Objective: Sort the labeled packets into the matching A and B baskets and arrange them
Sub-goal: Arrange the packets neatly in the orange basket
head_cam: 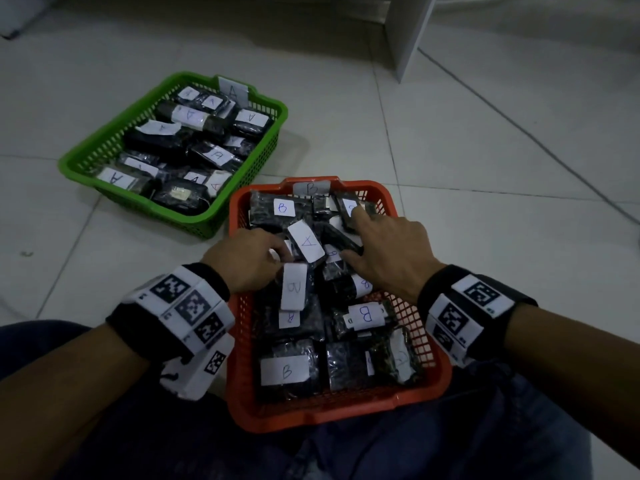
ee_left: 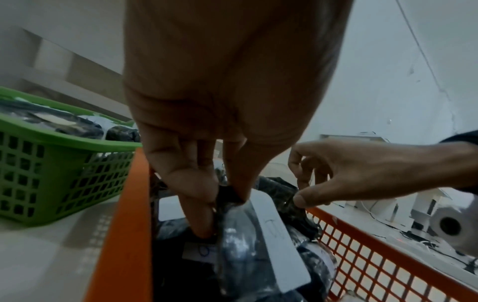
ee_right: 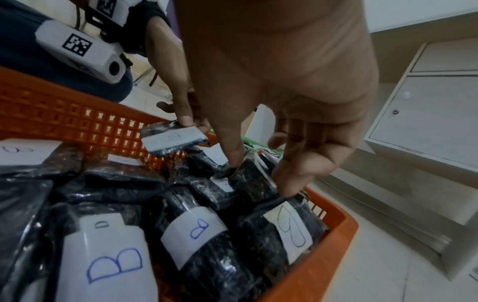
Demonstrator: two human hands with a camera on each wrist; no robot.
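Head view: the left hand (head_cam: 247, 259) pinches the near end of a dark packet labelled A (head_cam: 306, 242), holding it tilted above the B packets in the orange basket (head_cam: 408, 407). The right hand (head_cam: 388, 251) reaches in just beside it, its fingers (head_cam: 360, 216) spread and touching other packets without gripping any. The green basket (head_cam: 90, 152) of A packets sits on the floor just beyond the orange basket.

The left hand (head_cam: 247, 259) is held palm down, its fingers and thumb curled together in a pinch. The right hand (head_cam: 391, 249) is spread palm down beside it, fingers extended forward, thumb angled left.
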